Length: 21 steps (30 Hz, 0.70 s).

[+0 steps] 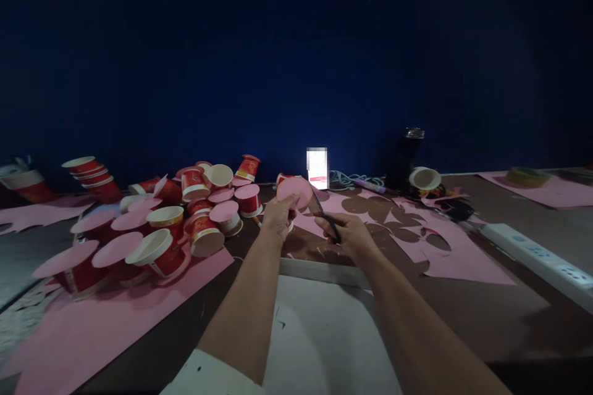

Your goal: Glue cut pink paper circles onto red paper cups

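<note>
First inspector: Your left hand (278,217) is closed, with thumb and fingers pinching a pink paper disc (296,193). The disc is raised in front of you, about midway across the desk (491,321). Some red shows by your fingers; I cannot tell whether a cup is also in that grip.

Second inspector: Noted. And your right hand (356,233)?

First inspector: Closed around the black handles of a pair of scissors (335,232). The blades point up and toward the right edge of your disc; whether they are parted, I cannot tell.

Second inspector: To your left I count many red paper cups (252,205), crowded together. Several carry flat pink caps (66,258) wider than the cup; others stand or lean uncapped. Part of the group rests on a pink sheet (134,327).

First inspector: To your right lies a cut-up pink sheet (467,262) with round holes in it, and beyond it a white power strip (537,262).

Second inspector: Against the blue panel (231,74), ahead of you, stands a phone (317,170) with a lit screen. A dark bottle (407,157) and a tipped cup (424,178) are farther right.
</note>
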Each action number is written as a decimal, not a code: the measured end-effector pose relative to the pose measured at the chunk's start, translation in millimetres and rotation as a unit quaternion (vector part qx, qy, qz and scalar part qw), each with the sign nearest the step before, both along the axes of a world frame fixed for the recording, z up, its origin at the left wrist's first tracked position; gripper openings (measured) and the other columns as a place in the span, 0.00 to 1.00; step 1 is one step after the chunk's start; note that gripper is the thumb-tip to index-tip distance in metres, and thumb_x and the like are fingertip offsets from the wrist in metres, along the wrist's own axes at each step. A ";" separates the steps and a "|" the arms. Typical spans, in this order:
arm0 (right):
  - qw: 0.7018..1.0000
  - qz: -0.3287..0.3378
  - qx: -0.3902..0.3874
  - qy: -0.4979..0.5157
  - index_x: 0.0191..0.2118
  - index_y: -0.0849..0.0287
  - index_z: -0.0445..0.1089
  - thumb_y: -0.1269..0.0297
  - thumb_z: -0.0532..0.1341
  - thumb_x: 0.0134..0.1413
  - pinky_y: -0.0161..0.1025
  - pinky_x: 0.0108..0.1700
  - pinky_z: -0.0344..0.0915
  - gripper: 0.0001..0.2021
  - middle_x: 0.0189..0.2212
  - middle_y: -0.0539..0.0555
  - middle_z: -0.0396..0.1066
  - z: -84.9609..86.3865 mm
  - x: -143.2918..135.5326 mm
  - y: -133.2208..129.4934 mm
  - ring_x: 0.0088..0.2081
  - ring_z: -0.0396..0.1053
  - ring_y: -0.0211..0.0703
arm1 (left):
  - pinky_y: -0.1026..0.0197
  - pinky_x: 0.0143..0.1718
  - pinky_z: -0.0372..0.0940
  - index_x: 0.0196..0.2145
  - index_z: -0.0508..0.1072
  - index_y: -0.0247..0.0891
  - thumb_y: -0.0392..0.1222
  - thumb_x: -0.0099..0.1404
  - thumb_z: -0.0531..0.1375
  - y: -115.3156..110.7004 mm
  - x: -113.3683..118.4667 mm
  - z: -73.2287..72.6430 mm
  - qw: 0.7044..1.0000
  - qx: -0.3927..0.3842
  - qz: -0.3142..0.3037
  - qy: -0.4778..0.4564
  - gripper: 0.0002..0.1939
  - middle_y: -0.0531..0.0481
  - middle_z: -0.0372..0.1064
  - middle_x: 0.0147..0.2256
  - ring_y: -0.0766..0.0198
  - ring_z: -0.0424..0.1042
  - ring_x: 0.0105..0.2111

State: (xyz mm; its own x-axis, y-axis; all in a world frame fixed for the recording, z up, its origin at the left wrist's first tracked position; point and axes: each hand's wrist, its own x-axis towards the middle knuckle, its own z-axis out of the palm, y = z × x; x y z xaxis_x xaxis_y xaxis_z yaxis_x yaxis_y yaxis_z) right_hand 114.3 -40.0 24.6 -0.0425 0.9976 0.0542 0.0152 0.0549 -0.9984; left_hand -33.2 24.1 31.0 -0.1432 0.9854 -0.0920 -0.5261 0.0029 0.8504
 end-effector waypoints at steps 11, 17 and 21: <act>1.000 0.003 -0.008 0.012 0.44 0.62 0.75 0.50 0.68 0.38 0.31 0.21 0.53 0.27 0.18 0.45 0.61 2.2 -3.1 -1.7 0.19 0.57 0.31 | 0.71 0.18 0.58 0.30 0.71 0.32 0.34 0.41 0.71 -5.5 1.1 5.4 0.993 -0.045 -0.072 -0.081 0.18 0.53 0.69 0.23 0.73 0.65 0.19; 1.000 0.006 -0.012 0.024 0.45 0.61 0.75 0.50 0.68 0.38 0.32 0.21 0.58 0.27 0.19 0.47 0.63 3.5 -3.0 -3.4 0.20 0.59 0.32 | 0.71 0.16 0.57 0.27 0.71 0.31 0.35 0.41 0.71 -5.2 -2.1 2.6 0.998 -0.028 -0.060 -0.006 0.15 0.54 0.66 0.19 0.74 0.62 0.17; 0.999 0.001 -0.016 0.031 0.45 0.61 0.75 0.50 0.69 0.38 0.32 0.21 0.60 0.27 0.20 0.47 0.64 3.5 -2.2 -3.8 0.21 0.60 0.33 | 0.71 0.17 0.57 0.25 0.71 0.30 0.38 0.40 0.72 -2.5 -5.2 -1.7 0.996 -0.015 -0.080 0.036 0.16 0.55 0.64 0.18 0.75 0.60 0.16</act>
